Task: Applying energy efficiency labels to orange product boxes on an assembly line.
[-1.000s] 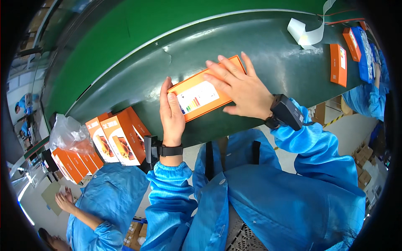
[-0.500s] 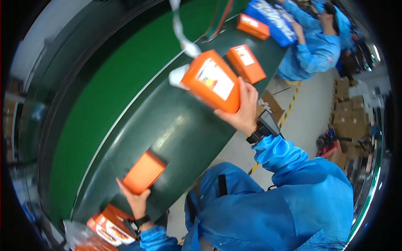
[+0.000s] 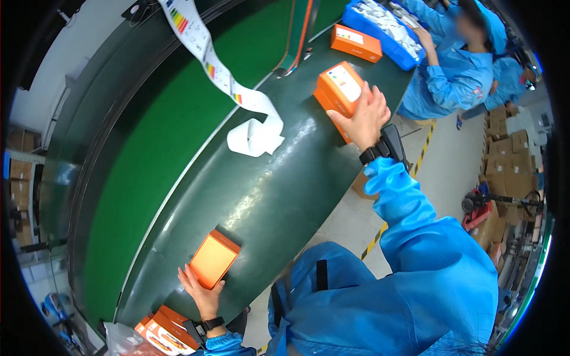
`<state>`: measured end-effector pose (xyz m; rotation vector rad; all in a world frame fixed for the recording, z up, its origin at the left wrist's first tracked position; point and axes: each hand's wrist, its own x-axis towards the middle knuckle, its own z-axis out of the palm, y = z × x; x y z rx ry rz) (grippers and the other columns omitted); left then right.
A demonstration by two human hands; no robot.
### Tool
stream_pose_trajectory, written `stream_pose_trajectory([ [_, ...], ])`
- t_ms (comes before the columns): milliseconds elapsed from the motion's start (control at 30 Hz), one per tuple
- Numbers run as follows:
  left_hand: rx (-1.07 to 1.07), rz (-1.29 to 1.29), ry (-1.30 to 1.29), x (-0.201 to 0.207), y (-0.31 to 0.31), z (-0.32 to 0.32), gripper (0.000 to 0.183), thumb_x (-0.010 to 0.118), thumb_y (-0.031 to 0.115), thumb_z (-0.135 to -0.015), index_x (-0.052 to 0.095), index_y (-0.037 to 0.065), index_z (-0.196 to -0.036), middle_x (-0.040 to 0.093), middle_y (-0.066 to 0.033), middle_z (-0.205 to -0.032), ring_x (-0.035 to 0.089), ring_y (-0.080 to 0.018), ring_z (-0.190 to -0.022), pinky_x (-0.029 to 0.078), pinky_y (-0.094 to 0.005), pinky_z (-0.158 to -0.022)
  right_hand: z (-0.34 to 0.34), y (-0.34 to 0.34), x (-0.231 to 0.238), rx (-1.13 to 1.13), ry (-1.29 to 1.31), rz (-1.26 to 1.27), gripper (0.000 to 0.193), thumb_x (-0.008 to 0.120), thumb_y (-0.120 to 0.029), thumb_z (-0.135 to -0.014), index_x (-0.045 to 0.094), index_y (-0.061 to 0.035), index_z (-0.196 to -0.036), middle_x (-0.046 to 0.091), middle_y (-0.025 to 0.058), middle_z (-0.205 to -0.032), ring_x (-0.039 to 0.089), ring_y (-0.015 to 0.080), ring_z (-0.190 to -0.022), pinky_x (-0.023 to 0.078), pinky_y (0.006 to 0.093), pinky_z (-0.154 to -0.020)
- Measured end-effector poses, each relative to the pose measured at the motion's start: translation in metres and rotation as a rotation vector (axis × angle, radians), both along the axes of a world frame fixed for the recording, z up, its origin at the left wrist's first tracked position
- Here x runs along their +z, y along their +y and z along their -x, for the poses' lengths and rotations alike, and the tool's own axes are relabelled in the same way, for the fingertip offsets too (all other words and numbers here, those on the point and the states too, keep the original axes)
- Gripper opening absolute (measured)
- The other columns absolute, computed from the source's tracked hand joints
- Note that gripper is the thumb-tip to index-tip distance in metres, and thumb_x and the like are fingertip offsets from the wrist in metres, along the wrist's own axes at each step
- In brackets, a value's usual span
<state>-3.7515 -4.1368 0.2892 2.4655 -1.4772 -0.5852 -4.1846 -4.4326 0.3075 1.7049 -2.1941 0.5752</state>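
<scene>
Toward the far right of the bench, my right hand (image 3: 366, 117) holds an orange box (image 3: 344, 82) with a white label. That box lies on top of another orange box (image 3: 324, 98), mostly covered by it. At the lower left, my left hand (image 3: 201, 291) has its fingers and thumb around the near end of a plain orange box (image 3: 214, 258), which rests on the dark green bench. Between the hands, farther back, a loose strip of label roll (image 3: 256, 135) curls down onto the surface, its upper part printed with coloured bars.
A labelled orange box (image 3: 356, 43) and a blue bin (image 3: 386, 32) of white items are at the far right, beside a co-worker (image 3: 449, 77). Several orange boxes (image 3: 168, 333) and a clear plastic bag (image 3: 122, 339) lie near left. A green belt (image 3: 142, 172) runs behind the bench.
My right hand has carried the labelled box away to the right and set it on the other orange box. The left hand still holds the plain box, with little movement.
</scene>
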Motion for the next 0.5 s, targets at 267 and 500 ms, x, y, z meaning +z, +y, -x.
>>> stream_pose_trajectory([
  [267,-0.077,0.316,0.280,0.049,-0.080,0.076,0.104,0.081,0.018,-0.059,0.020,0.008,-0.143,0.017,-0.0154,-0.149,0.015,-0.0321,-0.138,0.017,-0.0450,-0.110,-0.103,-0.094,-0.030,0.740,-1.374,-0.357,0.070,0.063,-0.028,-0.083,0.030,0.0006,-0.138,0.051,0.0190,-0.123,0.050,0.0263,-0.113,0.039,0.0334,-0.095],
  [500,0.122,0.655,1.165,0.091,-0.185,0.147,0.086,0.070,0.004,-0.072,0.019,0.003,-0.141,0.026,-0.0187,-0.144,0.026,-0.0271,-0.134,0.017,-0.0392,-0.111,-0.127,0.003,0.027,1.039,-1.402,-0.436,0.065,0.066,0.003,-0.069,0.042,-0.0048,-0.130,0.059,0.0067,-0.080,0.057,0.0141,-0.074,0.047,0.0287,-0.070],
])
